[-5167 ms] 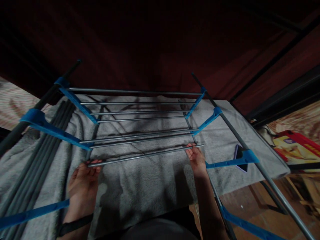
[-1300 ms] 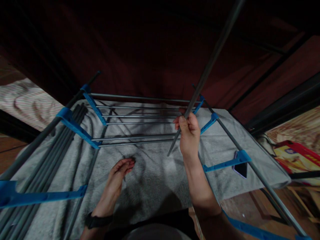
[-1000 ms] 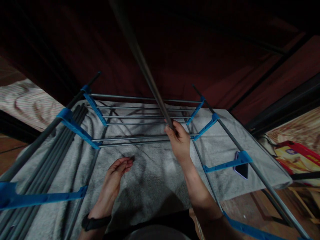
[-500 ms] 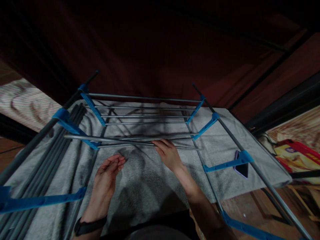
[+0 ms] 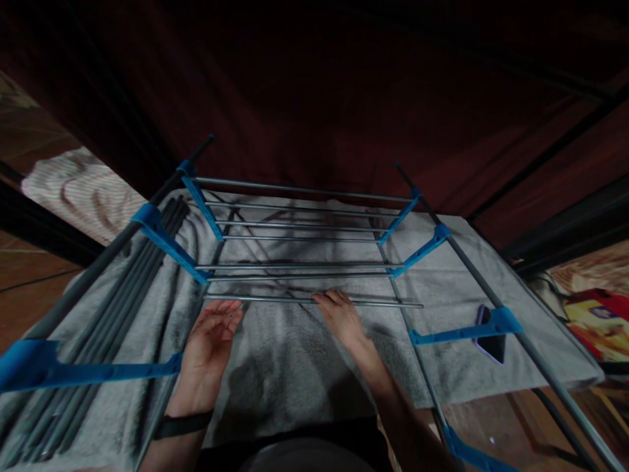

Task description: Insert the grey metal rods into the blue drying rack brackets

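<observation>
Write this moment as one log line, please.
right hand: holds metal rod | left hand: open, near rod's left end | phone: on grey blanket

Slim straight gray metal rod (image 5: pixel 383 303): smooth, faint shine. Fixed thin gray metal crossbars (image 5: pixel 304 266): same look. Thick gray side tubes (image 5: pixel 472 270): smooth, metallic, low sheen. Bundle of long gray tubes (image 5: pixel 118 308): smooth, satin, metal or coated unclear. Angular blue plastic brackets (image 5: pixel 452 334): smooth, slightly glossy. Pale gray cloth (image 5: pixel 289 373): fleecy, matt, creased. Dark red hanging cloth (image 5: pixel 314 98): matt, soft folds. Flat dark phone (image 5: pixel 494 347): smooth glassy face, purple rim looks plastic. Black wristband (image 5: pixel 184 425): matt, material unclear. Pale striped cloth (image 5: pixel 93 190): matt, rumpled.
</observation>
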Tool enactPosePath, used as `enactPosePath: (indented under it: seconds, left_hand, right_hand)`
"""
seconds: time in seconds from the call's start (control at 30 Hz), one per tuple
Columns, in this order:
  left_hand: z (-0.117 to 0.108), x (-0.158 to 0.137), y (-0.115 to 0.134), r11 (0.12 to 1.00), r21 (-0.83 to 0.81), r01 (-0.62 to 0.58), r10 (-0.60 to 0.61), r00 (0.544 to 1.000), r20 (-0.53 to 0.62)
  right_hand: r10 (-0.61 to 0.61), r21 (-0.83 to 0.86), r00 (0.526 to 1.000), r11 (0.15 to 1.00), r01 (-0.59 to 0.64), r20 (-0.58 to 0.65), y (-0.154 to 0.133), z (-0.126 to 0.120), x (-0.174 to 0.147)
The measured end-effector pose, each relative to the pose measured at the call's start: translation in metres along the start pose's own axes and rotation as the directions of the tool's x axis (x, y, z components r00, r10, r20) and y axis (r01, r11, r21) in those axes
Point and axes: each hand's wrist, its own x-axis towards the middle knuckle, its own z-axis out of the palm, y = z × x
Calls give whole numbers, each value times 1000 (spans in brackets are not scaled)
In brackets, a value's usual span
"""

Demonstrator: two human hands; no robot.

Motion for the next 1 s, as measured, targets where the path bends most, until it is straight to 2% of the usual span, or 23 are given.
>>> enactPosePath:
  seconds: [0.13,0.23,0.43,0.6,0.73,0.87,1.0]
  left_hand:
    - [-2,4,1,996,-89,9,-13,999,-43]
    - [-5,7,-1,998,-59,-34,29,997,-77]
    - [-11,11,-6,994,11,-108,109,993,-38]
    - [-14,16,-2,995,18,-96,97,989,-111]
    - [-17,18,4,993,24,-112,114,982,-148]
    - [-17,18,9,993,45,-107,114,972,-204]
    - [-16,17,11,992,60,-112,123,969,-215]
  right_hand:
    - [-21,7,1000,1000,21,2,3,6,-5]
    - [-37,9,999,999,37,2,4,10,-8]
    - [-42,-8,999,999,42,25,6,13,-12]
    - [14,-53,1000,998,-15,-2,16,9,-18]
    - [94,-75,991,992,-101,-92,38,7,-29]
    - [191,-67,949,975,-214,-249,64,3,-44]
    - [349,-80,849,908,-411,-397,87,-4,-58]
